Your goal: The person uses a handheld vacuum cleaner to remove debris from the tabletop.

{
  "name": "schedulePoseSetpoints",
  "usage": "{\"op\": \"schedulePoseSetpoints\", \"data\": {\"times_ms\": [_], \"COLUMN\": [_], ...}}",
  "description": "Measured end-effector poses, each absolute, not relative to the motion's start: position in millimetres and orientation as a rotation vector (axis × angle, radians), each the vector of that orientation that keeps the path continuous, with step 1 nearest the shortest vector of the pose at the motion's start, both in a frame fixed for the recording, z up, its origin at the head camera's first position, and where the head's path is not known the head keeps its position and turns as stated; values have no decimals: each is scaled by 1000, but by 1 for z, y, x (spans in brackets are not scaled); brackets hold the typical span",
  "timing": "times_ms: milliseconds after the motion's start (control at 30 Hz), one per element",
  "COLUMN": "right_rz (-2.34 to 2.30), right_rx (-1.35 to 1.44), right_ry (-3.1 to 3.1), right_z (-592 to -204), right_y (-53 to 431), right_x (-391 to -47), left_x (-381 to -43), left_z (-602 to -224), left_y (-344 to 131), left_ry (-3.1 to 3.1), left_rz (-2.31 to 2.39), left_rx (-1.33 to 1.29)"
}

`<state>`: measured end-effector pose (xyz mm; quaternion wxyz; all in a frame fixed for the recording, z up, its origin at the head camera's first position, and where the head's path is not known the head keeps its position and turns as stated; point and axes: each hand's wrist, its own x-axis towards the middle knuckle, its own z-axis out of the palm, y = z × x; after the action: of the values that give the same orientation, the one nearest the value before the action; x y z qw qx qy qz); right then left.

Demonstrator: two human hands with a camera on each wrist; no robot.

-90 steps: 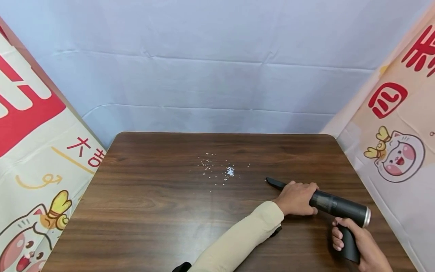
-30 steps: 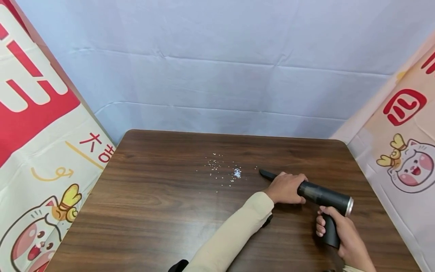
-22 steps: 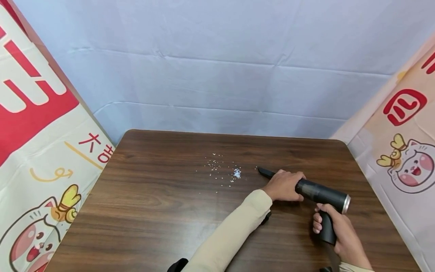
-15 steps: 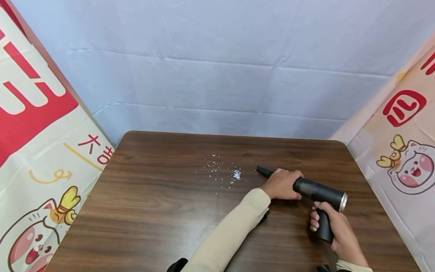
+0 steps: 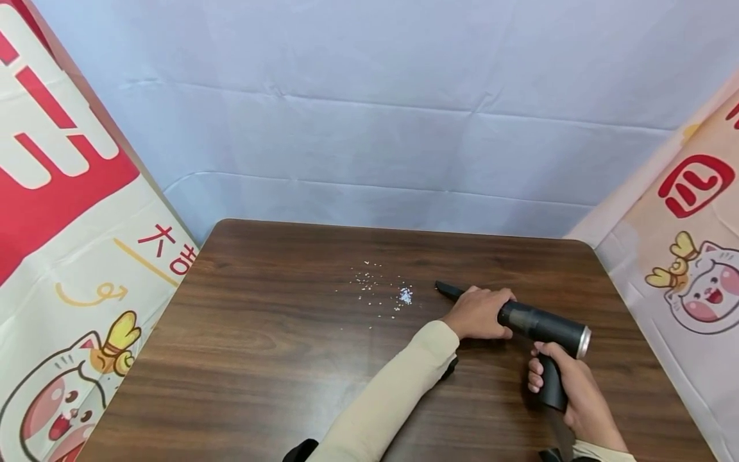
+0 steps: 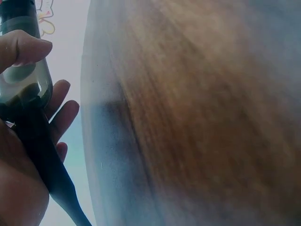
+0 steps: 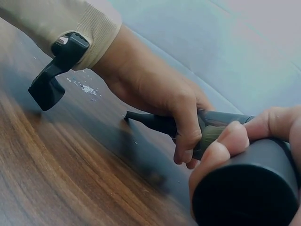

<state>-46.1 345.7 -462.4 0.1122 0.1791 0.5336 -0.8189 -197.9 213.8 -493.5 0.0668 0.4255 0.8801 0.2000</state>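
Observation:
A black handheld vacuum cleaner (image 5: 543, 324) with a clear front section and a flat narrow nozzle (image 5: 448, 290) is held over the right part of the table. My left hand (image 5: 478, 313) grips its front end, thumb and fingers around the clear section (image 6: 23, 84) in the left wrist view. Around the pistol-style handle (image 5: 552, 384) curl the fingers of my right hand (image 5: 580, 391). The nozzle tip points left, toward a small heap of white bits (image 5: 406, 296). More white crumbs (image 5: 366, 280) lie scattered left of that heap. The handle's round base (image 7: 244, 197) fills the lower right wrist view.
The brown wood-grain table (image 5: 277, 359) has rounded far corners. A pale cloth backdrop (image 5: 358, 115) hangs behind it, with printed banners at the left (image 5: 63, 269) and right (image 5: 693, 212). A black wrist mount (image 7: 56, 70) sits on the left sleeve.
Over three seconds both hands and the vacuum cleaner have shifted left, bringing the nozzle tip nearer the white heap. In the last half second they hardly move; the head view shifts slightly.

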Motion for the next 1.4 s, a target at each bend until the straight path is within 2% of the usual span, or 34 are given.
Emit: {"op": "schedulePoseSetpoints", "data": {"times_ms": [1400], "right_rz": [-2277], "right_rx": [371], "right_ry": [1480], "right_z": [-469], "right_y": [337], "right_x": [-56], "left_x": [-183], "left_z": [-498], "left_y": [178], "left_ry": [2858], "left_rz": [555], "left_rx": [1127]}}
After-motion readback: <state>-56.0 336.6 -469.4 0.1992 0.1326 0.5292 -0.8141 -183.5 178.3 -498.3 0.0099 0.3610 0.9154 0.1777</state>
